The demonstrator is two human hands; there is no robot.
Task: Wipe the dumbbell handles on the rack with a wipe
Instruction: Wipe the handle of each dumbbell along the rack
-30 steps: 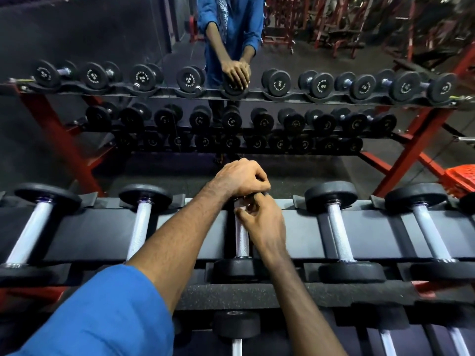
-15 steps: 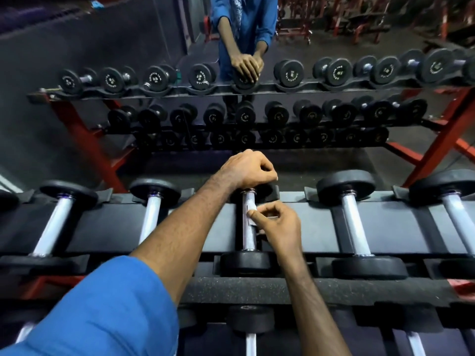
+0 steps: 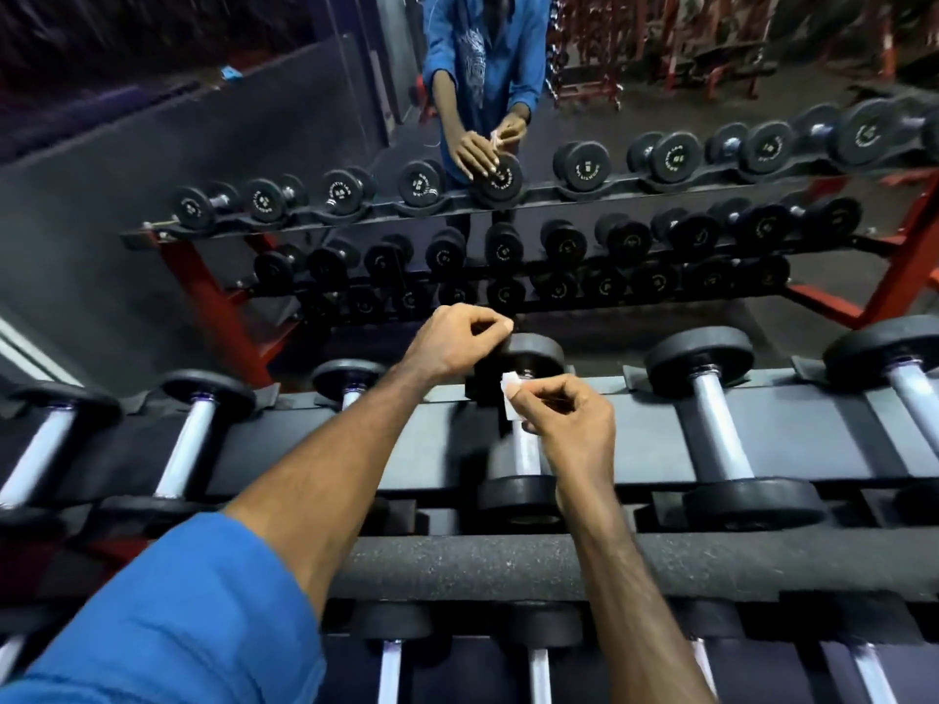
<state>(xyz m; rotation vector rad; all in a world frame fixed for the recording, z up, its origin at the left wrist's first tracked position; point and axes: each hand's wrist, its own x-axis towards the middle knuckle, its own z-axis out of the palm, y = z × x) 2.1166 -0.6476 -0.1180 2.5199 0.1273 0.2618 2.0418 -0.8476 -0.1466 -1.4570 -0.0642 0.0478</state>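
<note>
Right hand (image 3: pixel 569 416): curled, thumb and fingers pinching a small white wipe (image 3: pixel 510 393) just above the far end of the handle.
Left hand (image 3: pixel 457 343): fingers curled in above the far head of the same dumbbell; contact with it seems likely but the blur leaves it unclear, and nothing shows in its grip.
Dumbbell (image 3: pixel 523 454): lies on the top shelf of the rack (image 3: pixel 635 449), chrome handle pointing away, between neighbouring dumbbells.
Mirror (image 3: pixel 457 144): reflects the person and the rack.
</note>
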